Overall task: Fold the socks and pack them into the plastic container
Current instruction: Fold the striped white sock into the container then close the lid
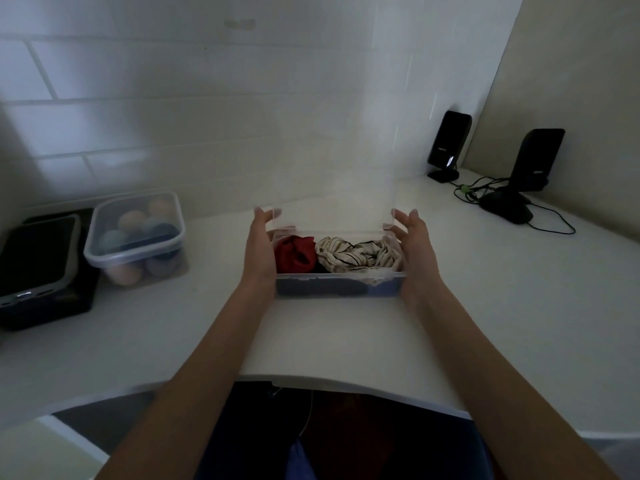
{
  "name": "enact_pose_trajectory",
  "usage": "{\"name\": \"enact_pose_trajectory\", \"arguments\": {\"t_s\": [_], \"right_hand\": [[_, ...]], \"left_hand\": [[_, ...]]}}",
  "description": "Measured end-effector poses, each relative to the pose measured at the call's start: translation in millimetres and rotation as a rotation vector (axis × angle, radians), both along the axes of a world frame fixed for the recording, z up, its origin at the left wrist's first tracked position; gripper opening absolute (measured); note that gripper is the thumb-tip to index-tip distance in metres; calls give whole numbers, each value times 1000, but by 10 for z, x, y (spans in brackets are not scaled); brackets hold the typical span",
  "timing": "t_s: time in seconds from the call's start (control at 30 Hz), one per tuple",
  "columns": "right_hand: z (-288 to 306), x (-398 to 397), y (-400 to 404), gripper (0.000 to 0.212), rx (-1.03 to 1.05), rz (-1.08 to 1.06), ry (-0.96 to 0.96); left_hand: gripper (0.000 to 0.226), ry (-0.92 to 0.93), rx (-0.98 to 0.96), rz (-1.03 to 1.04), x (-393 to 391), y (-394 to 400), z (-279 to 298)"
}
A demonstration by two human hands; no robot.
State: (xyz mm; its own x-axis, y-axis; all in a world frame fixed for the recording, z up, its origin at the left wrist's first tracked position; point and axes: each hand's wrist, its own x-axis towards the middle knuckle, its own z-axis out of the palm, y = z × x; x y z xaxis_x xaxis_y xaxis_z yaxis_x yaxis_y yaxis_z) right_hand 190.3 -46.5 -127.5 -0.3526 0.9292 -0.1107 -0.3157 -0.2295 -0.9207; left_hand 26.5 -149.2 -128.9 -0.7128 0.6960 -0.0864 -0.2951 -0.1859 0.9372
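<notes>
At frame centre a plastic container (341, 284) is sitting on the counter (485, 306), socks (349, 256) lying inside it. A second lidded container (135, 237) is standing at middle left, a tablet (34, 258) beside it at the left edge. Two speakers (448, 143) are standing at upper right.

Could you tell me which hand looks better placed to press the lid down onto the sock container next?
Neither clearly: left hand and right hand hold opposite edges of the lid above the container.

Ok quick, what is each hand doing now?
Left hand: holding the clear lid by its left edge.
Right hand: holding the lid's right edge.
</notes>
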Motion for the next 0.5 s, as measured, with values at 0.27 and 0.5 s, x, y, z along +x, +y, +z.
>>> {"name": "enact_pose_trajectory", "arguments": {"t_s": [0.27,0.5], "right_hand": [[-10,28,-15,38,-69,-8,81],[4,159,36,23,-52,179,-16]], "left_hand": [[49,-161,74,-41,-27,-15,-7],[14,-111,69,-218,-67,-158,-4]]}}
